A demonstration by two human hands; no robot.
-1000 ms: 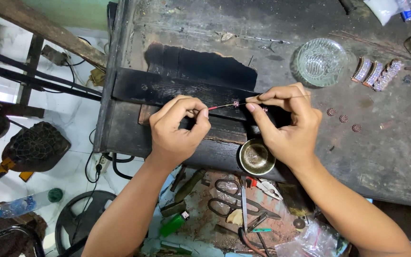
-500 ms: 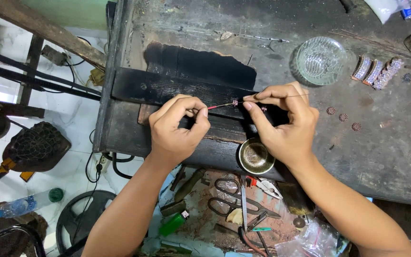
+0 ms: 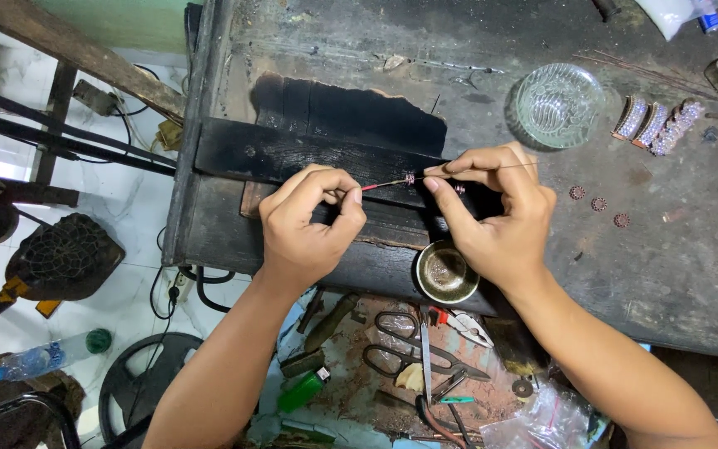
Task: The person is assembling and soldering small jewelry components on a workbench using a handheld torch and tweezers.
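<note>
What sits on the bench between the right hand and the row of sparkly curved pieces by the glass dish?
In the head view, three small round reddish discs lie on the worn bench between the right hand and the sparkly curved pieces.

Both hands, left (image 3: 309, 220) and right (image 3: 492, 212), pinch with fingertips facing.

Single head view: looks steeply down, fairly close, over workbench (image 3: 675, 274); probably slightly tilted.

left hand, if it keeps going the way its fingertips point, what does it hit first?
The left hand pinches a thin wire and points right along it. First in line would be the small bead on the wire, then the right hand fingertips just beyond. Depth is unclear, but all appear level.
</note>
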